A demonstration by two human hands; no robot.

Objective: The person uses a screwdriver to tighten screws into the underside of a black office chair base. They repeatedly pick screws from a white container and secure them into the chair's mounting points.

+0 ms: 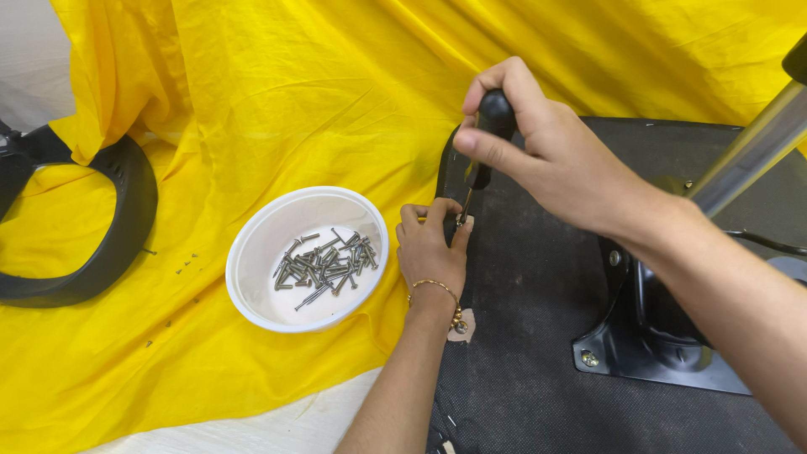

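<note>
From the head camera I see my right hand [538,147] wrapped tight around a black-handled screwdriver [487,139], tip down at the black seat base [538,336]. My left hand [430,248] pinches the screw there, beside the white bowl [252,261] of screws [326,259].

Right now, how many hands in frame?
2. The left hand rests at the edge of the black seat base, fingers by the screwdriver tip. The right hand grips the screwdriver handle above it. No others visible.
</note>
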